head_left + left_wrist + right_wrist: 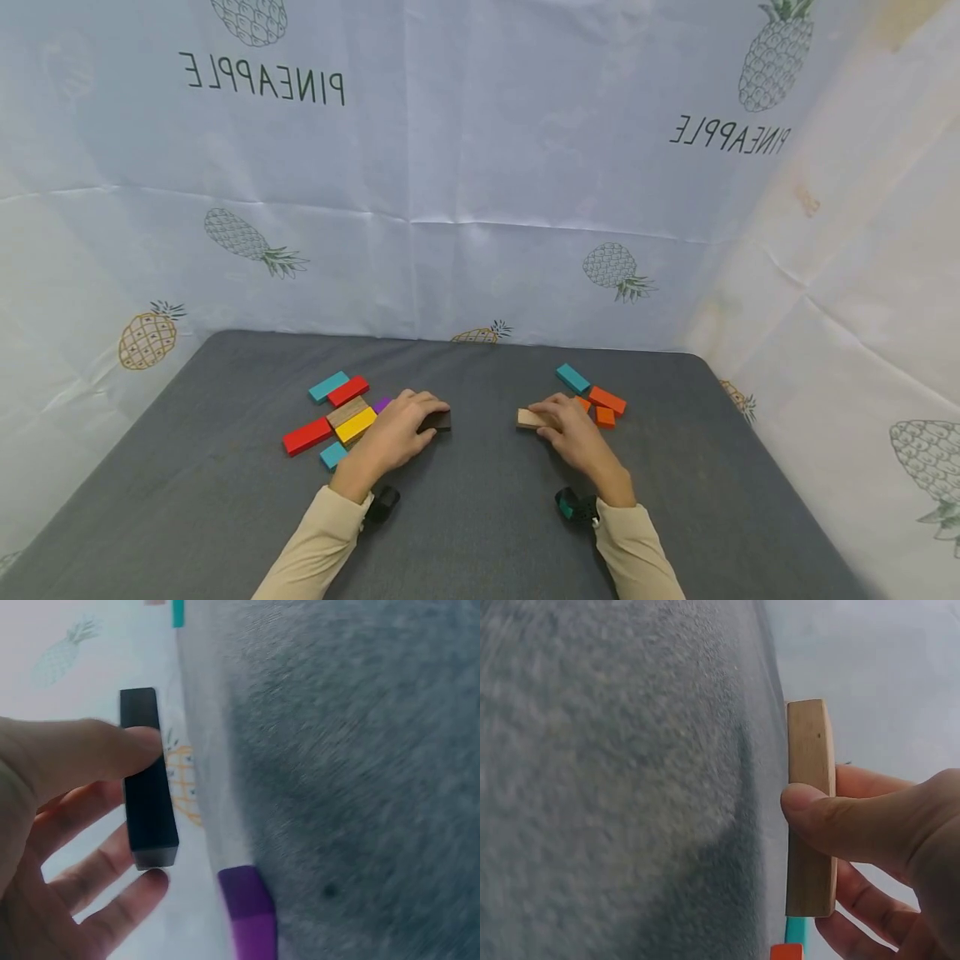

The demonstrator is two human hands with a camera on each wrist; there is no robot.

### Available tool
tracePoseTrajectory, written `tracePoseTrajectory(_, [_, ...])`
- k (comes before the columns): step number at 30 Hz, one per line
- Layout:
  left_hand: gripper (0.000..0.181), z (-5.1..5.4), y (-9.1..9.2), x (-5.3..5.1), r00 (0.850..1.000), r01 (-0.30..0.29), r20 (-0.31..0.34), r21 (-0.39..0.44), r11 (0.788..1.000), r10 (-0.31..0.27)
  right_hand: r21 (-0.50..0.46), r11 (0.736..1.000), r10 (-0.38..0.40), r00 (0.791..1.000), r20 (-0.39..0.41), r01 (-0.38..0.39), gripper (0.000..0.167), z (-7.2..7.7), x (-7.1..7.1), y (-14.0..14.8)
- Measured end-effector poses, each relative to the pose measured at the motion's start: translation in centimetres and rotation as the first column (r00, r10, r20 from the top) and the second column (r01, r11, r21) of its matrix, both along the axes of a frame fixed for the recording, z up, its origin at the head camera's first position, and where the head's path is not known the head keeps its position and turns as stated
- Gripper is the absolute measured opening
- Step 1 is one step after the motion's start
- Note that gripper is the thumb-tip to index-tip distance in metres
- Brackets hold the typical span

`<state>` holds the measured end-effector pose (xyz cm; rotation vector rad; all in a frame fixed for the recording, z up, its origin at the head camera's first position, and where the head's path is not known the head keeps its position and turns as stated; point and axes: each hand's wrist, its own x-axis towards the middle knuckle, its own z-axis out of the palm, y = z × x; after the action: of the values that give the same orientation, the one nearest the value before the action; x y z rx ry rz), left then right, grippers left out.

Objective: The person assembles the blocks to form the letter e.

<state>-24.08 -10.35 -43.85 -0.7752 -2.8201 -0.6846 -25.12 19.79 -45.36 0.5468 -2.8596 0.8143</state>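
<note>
My left hand (pixel 401 429) grips a dark block (pixel 439 421) and my right hand (pixel 573 431) a pale wooden block (pixel 529 418); in the head view both are mid-table, well apart, long axes running roughly sideways. The curtain (pixel 517 167) behind reads PINEAPPLE twice, mirrored. In the left wrist view my dark block is near-black and smooth, lying lengthwise up the picture, lower end leaning right, a purple block (pixel 253 919) near. In the right wrist view my pale one, dark-specked, runs almost straight up.
</note>
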Motion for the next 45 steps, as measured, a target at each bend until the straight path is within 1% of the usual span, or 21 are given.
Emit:
tracePoseTrajectory(2, [0.036, -0.2, 0.2, -0.1, 1.000, 0.000, -0.031, -0.009, 1.000, -0.001, -0.009, 1.000, 0.009, 1.000, -0.010, -0.009, 0.034, 0.0, 0.0, -0.2])
tracePoseTrajectory(5, [0.036, -0.3, 0.6, -0.1, 0.999, 0.002, -0.046, -0.006, 1.000, -0.002, -0.009, 1.000, 0.027, 0.999, -0.037, -0.028, 0.034, -0.1, 0.0, -0.5])
tracePoseTrajectory(9, [0.036, -0.6, 0.9, -0.1, 0.999, 0.005, -0.046, -0.007, 1.000, -0.005, 0.008, 0.999, 0.035, 0.998, -0.054, -0.035, 0.034, -0.3, -0.1, -0.9])
tracePoseTrajectory(14, [0.035, -1.0, 1.2, -0.2, 0.999, 0.010, -0.042, -0.017, 1.000, -0.011, 0.001, 0.999, 0.032, 0.998, -0.049, -0.032, 0.034, -0.4, 0.0, -1.3])
tracePoseTrajectory(19, [0.035, -1.0, 1.4, -0.3, 0.999, 0.016, -0.044, -0.017, 1.000, -0.017, 0.004, 0.999, 0.037, 0.999, -0.037, -0.036, 0.034, -0.6, 0.1, -1.8])
tracePoseTrajectory(24, [0.034, -1.1, 1.9, -0.6, 0.999, 0.017, -0.030, -0.021, 1.000, -0.018, 0.038, 0.998, 0.045, 0.999, -0.025, -0.044, 0.033, -0.9, -0.1, -2.2])
tracePoseTrajectory(30, [0.033, -1.1, 3.1, -1.3, 0.999, 0.030, -0.012, -0.017, 0.999, -0.030, 0.020, 0.999, 0.035, 0.999, -0.015, -0.035, 0.032, -0.9, -0.6, -2.7])
tracePoseTrajectory(34, [0.034, -1.1, 3.6, -1.7, 0.999, 0.031, 0.025, -0.017, 0.999, -0.031, 0.015, 1.000, 0.025, 1.000, 0.019, -0.025, 0.031, -1.1, -0.8, -3.1])
tracePoseTrajectory(37, [0.035, -1.2, 3.8, -1.9, 0.998, 0.038, 0.051, -0.007, 0.999, -0.037, 0.016, 1.000, 0.025, 0.999, 0.029, -0.025, 0.031, -1.2, -1.0, -3.4])
tracePoseTrajectory(41, [0.035, -1.3, 3.7, -2.4, 0.996, 0.043, 0.078, 0.003, 0.999, -0.043, 0.007, 0.999, 0.044, 0.999, 0.019, -0.044, 0.030, -1.2, -1.3, -3.9])
tracePoseTrajectory(45, [0.035, -1.3, 3.9, -2.7, 0.994, 0.039, 0.106, 0.014, 0.999, -0.040, 0.003, 0.999, 0.042, 0.999, 0.013, -0.042, 0.029, -1.3, -1.4, -4.0])
